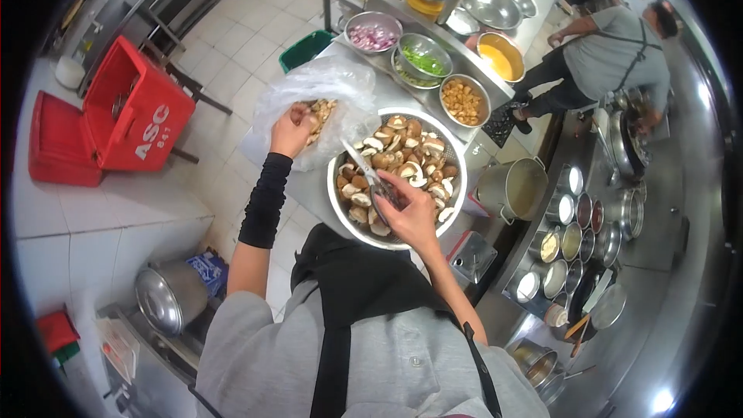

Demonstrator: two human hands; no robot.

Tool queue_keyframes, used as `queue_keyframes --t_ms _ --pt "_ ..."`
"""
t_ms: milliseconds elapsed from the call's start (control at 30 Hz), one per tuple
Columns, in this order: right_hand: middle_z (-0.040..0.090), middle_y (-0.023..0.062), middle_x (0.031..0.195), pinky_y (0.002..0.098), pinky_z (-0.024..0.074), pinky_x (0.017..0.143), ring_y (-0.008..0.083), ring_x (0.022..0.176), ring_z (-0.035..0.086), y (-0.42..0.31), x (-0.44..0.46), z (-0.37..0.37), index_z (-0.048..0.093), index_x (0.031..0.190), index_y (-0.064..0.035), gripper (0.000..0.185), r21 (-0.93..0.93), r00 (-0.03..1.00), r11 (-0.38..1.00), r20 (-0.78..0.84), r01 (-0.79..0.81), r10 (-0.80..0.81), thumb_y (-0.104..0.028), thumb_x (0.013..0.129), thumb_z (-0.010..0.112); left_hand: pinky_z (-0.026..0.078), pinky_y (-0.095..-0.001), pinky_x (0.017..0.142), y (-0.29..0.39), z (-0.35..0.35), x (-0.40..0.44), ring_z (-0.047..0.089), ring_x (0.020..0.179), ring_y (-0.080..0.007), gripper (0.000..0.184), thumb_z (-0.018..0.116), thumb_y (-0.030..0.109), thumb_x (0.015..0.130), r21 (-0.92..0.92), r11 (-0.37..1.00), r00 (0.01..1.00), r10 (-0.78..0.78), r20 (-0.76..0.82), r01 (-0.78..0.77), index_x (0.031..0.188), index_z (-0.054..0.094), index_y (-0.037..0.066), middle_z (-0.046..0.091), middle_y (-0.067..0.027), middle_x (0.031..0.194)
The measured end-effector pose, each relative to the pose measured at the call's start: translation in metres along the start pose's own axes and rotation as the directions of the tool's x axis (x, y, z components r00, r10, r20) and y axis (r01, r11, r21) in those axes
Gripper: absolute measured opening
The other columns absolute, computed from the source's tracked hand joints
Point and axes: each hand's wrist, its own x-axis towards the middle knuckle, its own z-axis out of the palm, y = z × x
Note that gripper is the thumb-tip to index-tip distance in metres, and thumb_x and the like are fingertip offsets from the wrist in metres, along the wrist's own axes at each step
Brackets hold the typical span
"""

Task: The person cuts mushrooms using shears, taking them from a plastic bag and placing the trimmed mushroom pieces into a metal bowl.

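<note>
My right hand (409, 213) is closed round the handles of a pair of scissors (360, 159), their blades pointing up and left. Beneath them is a white colander (462, 186) full of brown mushrooms (402, 151), several cut with pale flesh showing. My left hand (292, 130) is at the mouth of a clear plastic bag (340, 81), its fingers curled together; anything between them is hidden. Small light-brown pieces (321, 118), perhaps mushroom stems, lie inside the bag by those fingers. Bag and colander rest side by side on a metal table (309, 193).
Bowls of chopped purple onion (373, 33), chopped greens (423, 58) and brown chunks (464, 101) line the table's far side. A large pot (511, 190) stands right of the colander. An open red cooler (128, 116) is at left. Another person (611, 54) works at the right counter.
</note>
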Motion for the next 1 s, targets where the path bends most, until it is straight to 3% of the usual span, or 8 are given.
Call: queue_keyframes --t_ms 33,133,167,467,567,667,767,1000 --pt "0.056 0.0031 0.065 0.0301 0.0432 0.056 0.0111 0.058 0.051 -0.006 0.001 0.002 0.072 0.128 -0.0090 0.044 -0.032 1.000 0.999 -0.001 -0.001 0.001 -0.019 0.085 0.079 0.056 -0.0351 0.089 0.001 -0.003 -0.007 0.072 0.103 -0.0270 0.035 0.071 0.020 0.093 -0.131 0.989 0.998 0.063 -0.020 -0.065 0.119 0.068 -0.004 0.071 -0.0219 0.120" --pt "0.057 0.0031 0.062 0.0311 0.0451 0.056 0.0134 0.055 0.054 -0.010 0.006 0.013 0.071 0.130 -0.0094 0.048 -0.039 0.998 0.999 0.054 -0.036 0.038 -0.021 0.084 0.079 0.058 -0.0366 0.089 0.015 -0.011 -0.033 0.071 0.103 -0.0221 0.034 0.063 0.011 0.100 -0.706 0.676 0.977 -0.139 0.161 0.212 0.130 0.061 -0.006 0.070 -0.0134 0.123" --pt "0.056 0.0032 0.060 0.0319 0.0456 0.056 0.0141 0.054 0.054 -0.015 0.009 0.014 0.072 0.130 -0.0098 0.048 -0.081 0.997 0.997 0.074 0.011 -0.005 -0.022 0.083 0.079 0.058 -0.0371 0.092 0.032 -0.016 -0.046 0.070 0.107 -0.0218 0.032 0.059 0.009 0.103 -0.741 0.638 0.978 -0.137 0.156 0.208 0.130 0.059 -0.007 0.069 -0.0136 0.124" --pt "0.061 0.0071 0.066 0.0335 0.0484 0.059 0.0168 0.055 0.054 -0.027 0.025 0.028 0.072 0.129 -0.0077 0.049 -0.144 0.988 0.984 0.131 0.104 -0.085 -0.021 0.082 0.080 0.056 -0.0415 0.103 0.040 -0.026 -0.081 0.068 0.113 -0.0248 0.032 0.059 0.009 0.103 -0.874 0.455 0.981 -0.160 0.108 0.171 0.131 0.055 -0.006 0.066 -0.0169 0.127" --pt "0.065 0.0085 0.071 0.0339 0.0492 0.060 0.0173 0.057 0.057 -0.029 0.025 0.028 0.072 0.128 -0.0071 0.049 -0.147 0.983 0.975 0.096 0.166 -0.153 -0.020 0.082 0.080 0.054 -0.0411 0.104 0.040 -0.027 -0.087 0.066 0.116 -0.0245 0.033 0.059 0.009 0.103 -0.841 0.520 0.978 -0.201 0.049 0.149 0.132 0.054 -0.006 0.065 -0.0165 0.129" --pt "0.068 0.0105 0.075 0.0353 0.0504 0.061 0.0190 0.059 0.060 -0.041 0.023 0.025 0.072 0.127 -0.0060 0.048 -0.193 0.980 0.973 0.176 0.123 -0.089 -0.020 0.082 0.080 0.052 -0.0404 0.105 0.049 -0.031 -0.093 0.065 0.119 -0.0238 0.034 0.060 0.009 0.103 -0.828 0.543 0.978 -0.209 0.024 0.136 0.133 0.054 -0.006 0.065 -0.0155 0.129" --pt "0.070 0.0131 0.078 0.0377 0.0523 0.064 0.0226 0.060 0.062 -0.035 0.024 0.034 0.072 0.125 -0.0055 0.046 -0.138 0.974 0.973 0.160 0.184 -0.162 -0.021 0.083 0.079 0.050 -0.0399 0.106 0.048 -0.032 -0.094 0.063 0.121 -0.0232 0.037 0.062 0.010 0.103 -0.833 0.530 0.981 -0.178 0.074 0.159 0.135 0.054 -0.006 0.064 -0.0142 0.130" --pt "0.071 0.0158 0.080 0.0403 0.0546 0.070 0.0282 0.066 0.066 -0.041 0.028 0.037 0.072 0.125 -0.0051 0.046 -0.239 0.980 0.965 0.191 0.108 -0.062 -0.023 0.083 0.079 0.051 -0.0422 0.107 0.036 -0.024 -0.089 0.065 0.118 -0.0250 0.038 0.062 0.009 0.102 -0.850 0.491 0.966 -0.244 0.079 0.194 0.133 0.053 -0.010 0.064 -0.0179 0.128"
